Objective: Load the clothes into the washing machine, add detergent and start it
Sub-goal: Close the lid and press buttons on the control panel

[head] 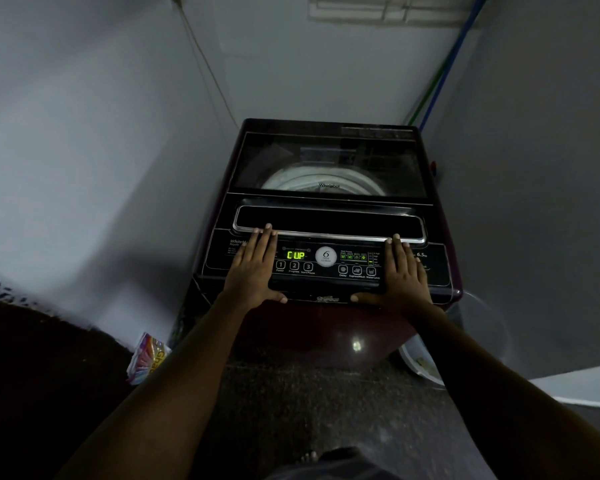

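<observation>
A dark maroon top-loading washing machine (329,327) stands in a corner, its glass lid (329,161) down and a pale drum rim showing through it. The control panel (326,263) is lit and its green display (296,255) reads "CUP". My left hand (253,268) lies flat on the left end of the panel, fingers straight, fingertips at the lid's chrome handle (329,233). My right hand (400,275) lies flat on the right end in the same way. Both thumbs reach along the panel's front edge. No clothes can be made out through the lid.
A colourful detergent packet (148,356) lies on the floor left of the machine, by the wall. A white plastic basin (426,362) sits on the floor at the right. Walls close in on both sides; blue and green hoses (440,81) run up the back right corner.
</observation>
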Available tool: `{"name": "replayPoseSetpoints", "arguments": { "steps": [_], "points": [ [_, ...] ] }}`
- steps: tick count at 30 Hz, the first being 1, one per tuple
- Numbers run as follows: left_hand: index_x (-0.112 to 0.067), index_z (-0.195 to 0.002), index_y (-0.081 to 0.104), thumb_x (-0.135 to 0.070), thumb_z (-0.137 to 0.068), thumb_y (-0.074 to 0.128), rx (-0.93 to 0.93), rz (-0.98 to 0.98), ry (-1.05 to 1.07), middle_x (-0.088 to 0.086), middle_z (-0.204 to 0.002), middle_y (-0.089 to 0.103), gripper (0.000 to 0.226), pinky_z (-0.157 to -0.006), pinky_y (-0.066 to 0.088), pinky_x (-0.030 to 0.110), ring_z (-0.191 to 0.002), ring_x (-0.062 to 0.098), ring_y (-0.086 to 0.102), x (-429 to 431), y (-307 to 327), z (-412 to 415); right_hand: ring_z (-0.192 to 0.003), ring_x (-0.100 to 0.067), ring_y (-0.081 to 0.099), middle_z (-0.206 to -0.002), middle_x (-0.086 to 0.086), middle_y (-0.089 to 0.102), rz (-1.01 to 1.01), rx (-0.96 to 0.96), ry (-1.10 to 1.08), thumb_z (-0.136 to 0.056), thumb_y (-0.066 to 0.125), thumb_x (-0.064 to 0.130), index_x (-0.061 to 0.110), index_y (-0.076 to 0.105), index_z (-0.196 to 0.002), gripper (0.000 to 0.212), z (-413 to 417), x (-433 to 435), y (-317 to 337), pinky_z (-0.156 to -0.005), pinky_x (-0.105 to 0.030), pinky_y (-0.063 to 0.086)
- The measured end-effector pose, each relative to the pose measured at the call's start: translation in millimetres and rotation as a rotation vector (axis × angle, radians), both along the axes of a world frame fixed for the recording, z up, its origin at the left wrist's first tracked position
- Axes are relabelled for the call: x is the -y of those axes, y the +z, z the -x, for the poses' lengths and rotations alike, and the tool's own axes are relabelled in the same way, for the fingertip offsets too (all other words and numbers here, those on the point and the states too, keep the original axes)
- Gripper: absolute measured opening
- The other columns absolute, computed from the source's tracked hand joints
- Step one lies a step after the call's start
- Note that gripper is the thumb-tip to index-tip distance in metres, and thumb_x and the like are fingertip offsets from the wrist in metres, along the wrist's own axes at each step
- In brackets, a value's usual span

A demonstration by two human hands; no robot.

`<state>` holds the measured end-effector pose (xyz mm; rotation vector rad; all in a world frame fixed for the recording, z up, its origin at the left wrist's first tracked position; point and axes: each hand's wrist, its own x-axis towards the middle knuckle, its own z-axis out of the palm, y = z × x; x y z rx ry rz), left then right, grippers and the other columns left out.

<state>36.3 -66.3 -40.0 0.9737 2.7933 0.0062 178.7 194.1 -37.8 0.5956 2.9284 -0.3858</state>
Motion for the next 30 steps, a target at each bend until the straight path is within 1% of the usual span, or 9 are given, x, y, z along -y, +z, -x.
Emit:
{"name": "replayPoseSetpoints", "arguments": {
  "steps": [7,15,19,25,30],
  "points": [
    [-0.009,-0.15,-0.022,-0.069,-0.058,0.076,-0.004,-0.007,-0.003,0.006,-0.154,-0.034,0.147,-0.115,-0.007,0.044,-0.144,0.026,-0.027,-0.3,0.8,-0.4,-0.145,-0.02,-0.022,-0.158,-0.004,-0.025,0.0,0.009,-0.002,-0.05,0.05,0.092,0.013,-0.018,-0.15,0.144,0.9,-0.3,0.6,-0.117,-0.046,-0.003],
    [-0.009,-0.15,-0.022,-0.068,-0.059,0.077,-0.013,-0.019,-0.008,0.005,-0.153,-0.035,0.147,-0.115,-0.008,0.043,-0.145,0.026,-0.025,0.7,0.4,-1.1,-0.146,-0.021,-0.021,-0.158,-0.005,-0.025,-0.012,0.011,0.002,-0.052,0.049,0.092,0.012,-0.018,-0.15,0.143,-0.1,-0.2,-1.2,-0.117,-0.046,-0.005],
    [-0.008,-0.151,-0.019,-0.068,-0.058,0.077,-0.01,-0.023,-0.013,0.005,-0.154,-0.033,0.147,-0.116,-0.006,0.044,-0.145,0.027,-0.024,1.0,0.1,-0.6,-0.146,-0.021,-0.021,-0.158,-0.005,-0.025,-0.01,0.006,0.006,-0.054,0.05,0.091,0.013,-0.019,-0.149,0.142,0.0,0.0,-0.9,-0.117,-0.046,-0.004],
    [-0.009,-0.15,-0.022,-0.069,-0.058,0.076,-0.013,-0.019,-0.006,0.006,-0.155,-0.033,0.147,-0.113,-0.01,0.042,-0.145,0.027,-0.026,0.5,1.4,-0.6,-0.146,-0.021,-0.021,-0.157,-0.004,-0.026,-0.008,0.016,-0.002,-0.051,0.048,0.093,0.013,-0.019,-0.15,0.143,1.0,-0.2,-1.1,-0.118,-0.047,-0.003],
    [-0.009,-0.151,-0.022,-0.069,-0.058,0.076,-0.007,-0.016,0.0,0.007,-0.158,-0.031,0.147,-0.114,-0.009,0.042,-0.146,0.027,-0.025,0.3,0.8,-0.6,-0.146,-0.021,-0.02,-0.158,-0.005,-0.025,-0.011,0.011,-0.002,-0.051,0.048,0.093,0.012,-0.018,-0.15,0.143,1.1,-0.3,-1.6,-0.117,-0.046,-0.004]
  ]
}}
